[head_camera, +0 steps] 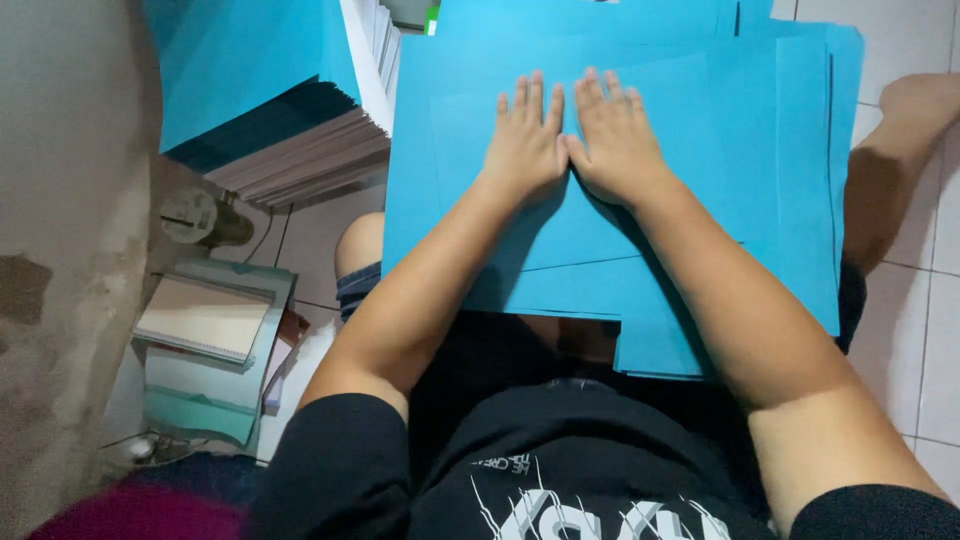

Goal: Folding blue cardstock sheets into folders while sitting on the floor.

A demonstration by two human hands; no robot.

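Even, soft indoor light falls from above, brightest on the loose sheets of bright blue paper (650,40) across the upper middle of the frame. Both forearms cast dark shadows onto the paper at centre. The rough grey plaster wall (70,200) on the left is blurred, and the lower left corner smears into magenta. No glare shows.

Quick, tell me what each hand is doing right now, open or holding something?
Left hand: open, flat, palm down on the top blue sheet, holding nothing.
Right hand: open, flat on the same sheet, thumbs touching.
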